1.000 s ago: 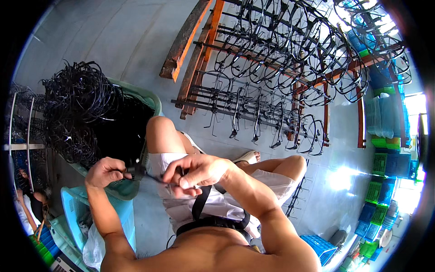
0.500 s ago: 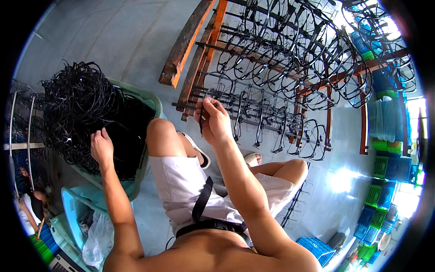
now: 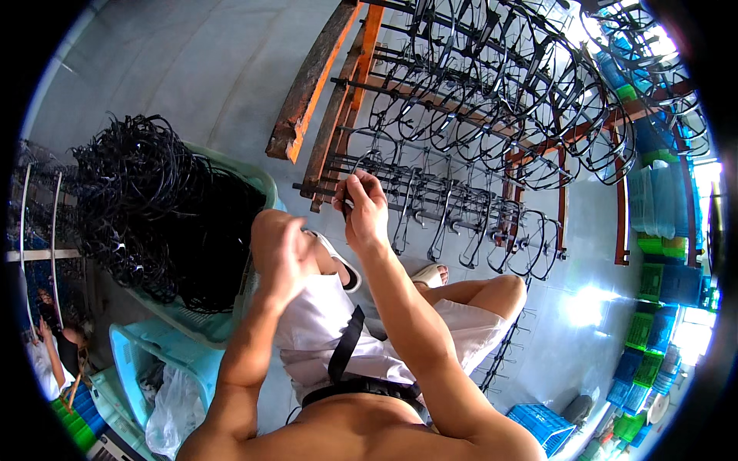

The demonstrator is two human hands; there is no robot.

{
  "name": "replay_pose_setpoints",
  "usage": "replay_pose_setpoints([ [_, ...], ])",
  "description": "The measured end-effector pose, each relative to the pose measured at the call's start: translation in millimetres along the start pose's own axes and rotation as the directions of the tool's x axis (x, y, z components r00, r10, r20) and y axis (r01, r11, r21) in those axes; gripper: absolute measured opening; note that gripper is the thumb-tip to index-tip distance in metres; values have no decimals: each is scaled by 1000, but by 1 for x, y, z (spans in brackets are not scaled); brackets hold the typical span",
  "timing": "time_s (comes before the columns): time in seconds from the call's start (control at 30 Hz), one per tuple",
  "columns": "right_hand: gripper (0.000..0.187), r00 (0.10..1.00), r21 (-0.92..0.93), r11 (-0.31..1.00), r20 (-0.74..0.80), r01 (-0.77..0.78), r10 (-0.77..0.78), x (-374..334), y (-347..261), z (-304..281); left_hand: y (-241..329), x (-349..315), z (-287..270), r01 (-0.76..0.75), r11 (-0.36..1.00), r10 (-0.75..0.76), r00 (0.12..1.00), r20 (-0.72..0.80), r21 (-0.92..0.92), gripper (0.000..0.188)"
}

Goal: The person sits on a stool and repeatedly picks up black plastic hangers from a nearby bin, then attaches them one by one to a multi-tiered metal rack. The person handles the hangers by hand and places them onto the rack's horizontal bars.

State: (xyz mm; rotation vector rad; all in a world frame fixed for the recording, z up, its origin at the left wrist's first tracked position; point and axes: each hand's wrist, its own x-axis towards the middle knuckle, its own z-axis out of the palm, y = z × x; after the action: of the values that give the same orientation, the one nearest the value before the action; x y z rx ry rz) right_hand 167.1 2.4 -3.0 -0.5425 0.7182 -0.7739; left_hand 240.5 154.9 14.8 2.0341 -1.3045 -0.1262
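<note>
One big rack (image 3: pixel 319 73) with orange beams is standing on the far side, from the middle to the right. A green tub (image 3: pixel 265 184) is sitting on the left, and a tall black heap (image 3: pixel 131 188) of thin, curly parts is filling it. Lots of black loops (image 3: pixel 441 221) are hanging on the rack's bars, so much of the hanging looks done, but the heap is showing plenty left. The left hand (image 3: pixel 286 257) is looking open and blurry over the left knee, near the tub. The right hand (image 3: pixel 360 203) is pinching a small dark piece (image 3: pixel 348 207) near the left end of the low bars; I can't tell if they are touching.
</note>
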Motion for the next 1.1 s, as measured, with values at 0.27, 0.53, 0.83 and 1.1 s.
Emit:
replay_pose_setpoints([
  [0.27,12,999,-72,997,39,18,-15,-12,-8,-7,33,8,36,93,963,-52,985,163,-254,14],
  [0.53,9,998,43,999,69,-2,-1,-24,-12,-4,26,3,42,-5,993,7,1000,14,-121,32],
  [0.83,2,971,91,970,102,-224,215,-21,-39,-4,19,-2,70,139,905,-102,988,112,-401,20],
  [1.1,4,973,32,974,60,-224,222,-17,-41,0,15,5,70,480,487,-261,877,403,-730,22],
])
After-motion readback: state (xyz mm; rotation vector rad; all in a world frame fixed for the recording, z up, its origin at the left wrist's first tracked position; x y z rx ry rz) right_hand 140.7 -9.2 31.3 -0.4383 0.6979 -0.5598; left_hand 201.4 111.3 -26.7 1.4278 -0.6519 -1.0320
